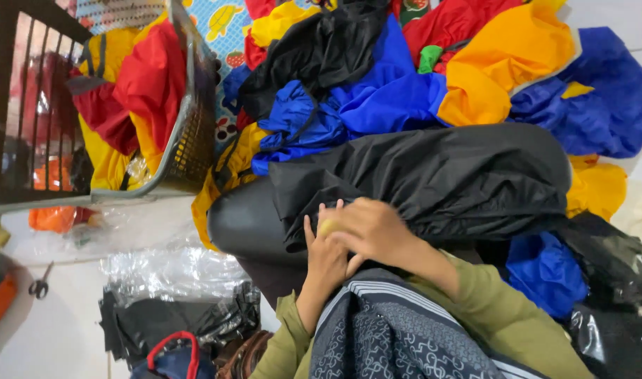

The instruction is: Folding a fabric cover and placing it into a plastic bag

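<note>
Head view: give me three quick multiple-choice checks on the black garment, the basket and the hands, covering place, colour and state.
1. Where is the black garment?
A. Across the person's lap, under both hands
B. Inside the basket
C. Hanging on a wall

2. What colours are the clothes in the basket?
A. Green and white
B. Red and yellow
C. Only blue

3. What state are the hands in?
A. Spread wide apart
B. Together, overlapping on the garment's edge
C. Both out of view

Answers:
1. A, the garment lies over the lap with the left hand and right hand on its near edge.
2. B, red and yellow fabric fills the basket.
3. B, the right hand overlaps the left, a small yellowish thing between them.
</note>
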